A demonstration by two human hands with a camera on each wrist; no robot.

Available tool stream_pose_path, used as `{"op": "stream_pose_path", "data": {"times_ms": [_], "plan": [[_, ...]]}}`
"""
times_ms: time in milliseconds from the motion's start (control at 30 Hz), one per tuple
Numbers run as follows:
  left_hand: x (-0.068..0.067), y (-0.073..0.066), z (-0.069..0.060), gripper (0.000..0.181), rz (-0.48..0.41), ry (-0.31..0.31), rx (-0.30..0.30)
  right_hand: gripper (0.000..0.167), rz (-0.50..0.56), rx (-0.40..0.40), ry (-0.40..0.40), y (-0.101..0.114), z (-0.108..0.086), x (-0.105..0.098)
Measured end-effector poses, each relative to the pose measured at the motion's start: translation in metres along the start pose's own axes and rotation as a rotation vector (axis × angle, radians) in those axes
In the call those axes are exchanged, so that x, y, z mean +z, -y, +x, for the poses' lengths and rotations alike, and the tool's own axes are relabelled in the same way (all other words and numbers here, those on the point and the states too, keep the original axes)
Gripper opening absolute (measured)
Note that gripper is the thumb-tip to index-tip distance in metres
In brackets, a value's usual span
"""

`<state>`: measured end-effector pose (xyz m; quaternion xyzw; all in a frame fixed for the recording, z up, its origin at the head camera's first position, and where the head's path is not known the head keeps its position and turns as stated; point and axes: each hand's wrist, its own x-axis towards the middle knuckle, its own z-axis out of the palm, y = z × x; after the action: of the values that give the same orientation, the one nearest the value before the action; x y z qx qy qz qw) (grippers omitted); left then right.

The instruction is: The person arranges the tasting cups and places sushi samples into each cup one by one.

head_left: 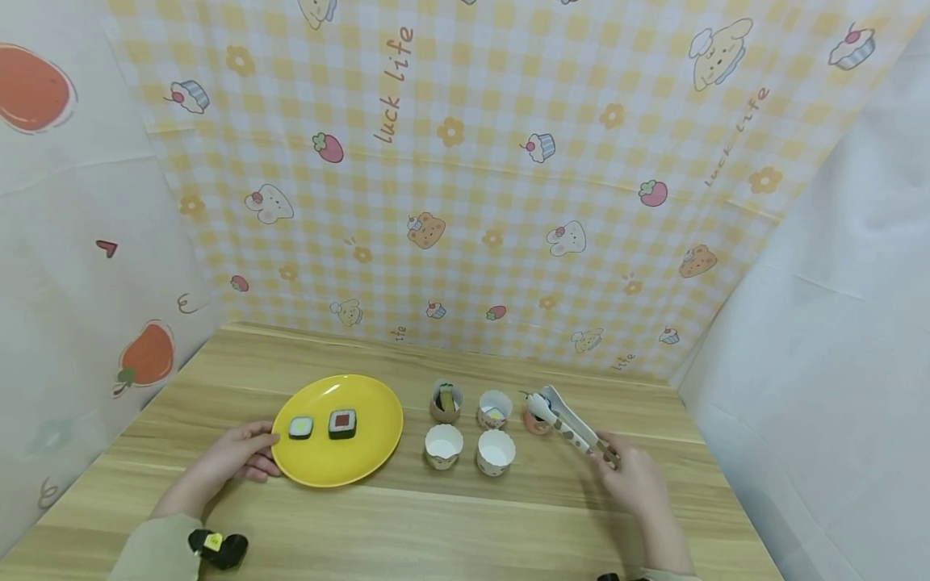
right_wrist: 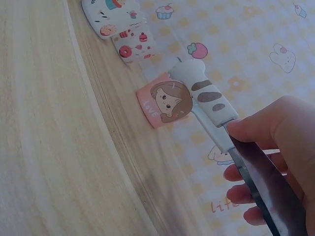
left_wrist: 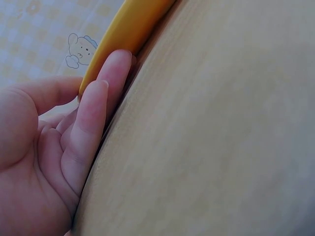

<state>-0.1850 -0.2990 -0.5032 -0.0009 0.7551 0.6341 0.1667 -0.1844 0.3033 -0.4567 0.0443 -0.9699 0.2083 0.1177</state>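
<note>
My left hand [head_left: 243, 453] pinches the left rim of a yellow plate [head_left: 327, 468], thumb on top and fingers under the edge, as the left wrist view shows. Two sushi pieces lie on it: one with a pale green centre [head_left: 301, 427], the other a sushi roll with a red centre [head_left: 342, 424]. In my right hand [head_left: 630, 476] is a pair of tongs [right_wrist: 209, 96] with white, cat-paw-like ends. The tips reach the mouth of a pink paper cup [right_wrist: 152, 105] printed with a girl's face; what lies between them is hidden.
Left of the pink cup stand more paper cups. A back one [head_left: 446, 410] holds a brownish-green item, and its neighbour [head_left: 494, 420] has something yellow and white inside. Two white cups [head_left: 443, 456] stand in front. A patterned curtain [head_left: 465, 266] closes off the table's back.
</note>
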Motion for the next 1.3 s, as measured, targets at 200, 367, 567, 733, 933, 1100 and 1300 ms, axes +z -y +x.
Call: {"op": "stream_pose_path", "data": {"times_ms": [200, 367, 567, 733, 933, 1100, 1300], "plan": [[0.000, 0.001, 0.001, 0.058, 0.003, -0.009, -0.002, 0.043, 0.007, 0.014, 0.008, 0.000, -0.001, -0.001], [0.001, 0.001, 0.001, 0.058, 0.009, -0.022, -0.004, 0.044, 0.007, 0.008, 0.003, -0.001, -0.001, -0.002], [0.001, 0.000, 0.000, 0.060, 0.003, -0.005, -0.005, 0.045, 0.026, 0.018, 0.014, -0.003, -0.001, -0.002], [0.001, -0.001, 0.000, 0.059, 0.004, -0.007, -0.005, 0.044, 0.024, 0.009, 0.004, -0.005, 0.000, -0.002], [0.001, 0.000, 0.000, 0.060, 0.001, -0.005, -0.001, 0.043, 0.025, 0.013, 0.004, -0.006, 0.000, -0.003], [0.000, 0.001, 0.001, 0.059, 0.000, -0.005, 0.001, 0.043, 0.040, 0.020, 0.013, -0.008, 0.000, -0.004], [0.000, 0.000, 0.000, 0.060, 0.002, -0.004, -0.001, 0.042, 0.031, 0.011, 0.005, -0.011, -0.001, -0.006]]}}
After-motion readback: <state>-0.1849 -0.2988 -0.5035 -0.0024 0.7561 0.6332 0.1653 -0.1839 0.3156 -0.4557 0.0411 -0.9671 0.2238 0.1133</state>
